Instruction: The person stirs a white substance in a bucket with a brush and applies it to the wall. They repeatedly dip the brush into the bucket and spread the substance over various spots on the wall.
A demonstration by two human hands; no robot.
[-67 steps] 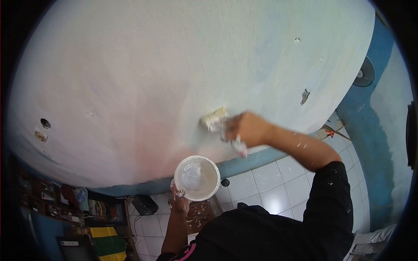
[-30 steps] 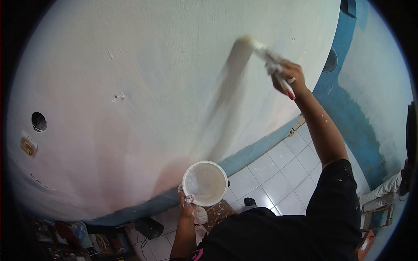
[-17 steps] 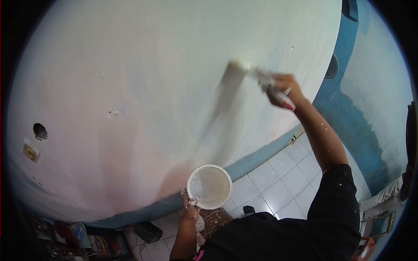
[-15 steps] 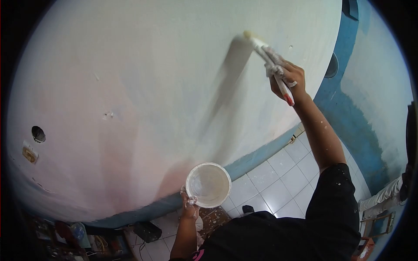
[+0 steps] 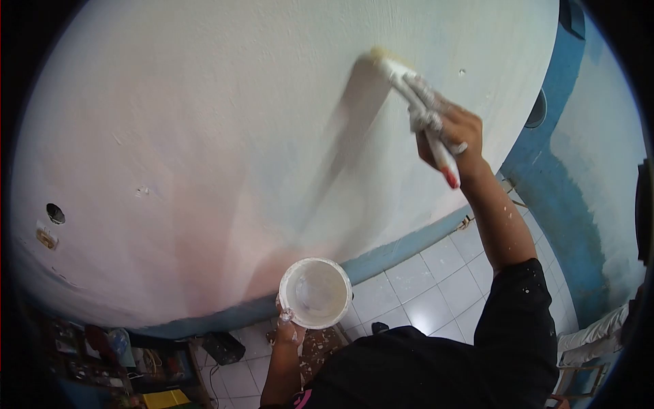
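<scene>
My right hand (image 5: 453, 133) grips a paint-smeared brush (image 5: 409, 85) whose bristles press against the white wall (image 5: 225, 136) high up, its red handle tip sticking out below my fist. Under the brush a darker shadow streak runs down the wall. My left hand (image 5: 289, 330) holds a white paint bucket (image 5: 315, 292) by its rim, low and close to my body, its inside coated with white paint.
A blue band (image 5: 395, 249) runs along the wall's base above white floor tiles (image 5: 422, 293). A blue-painted corner wall (image 5: 572, 184) stands at the right. Cluttered items (image 5: 116, 354) lie at the lower left. A hole and a socket (image 5: 49, 225) mark the wall's left side.
The brush swept from low on the wall up to the top right, dipped briefly and rose again. The bucket stayed held low in my left hand.
</scene>
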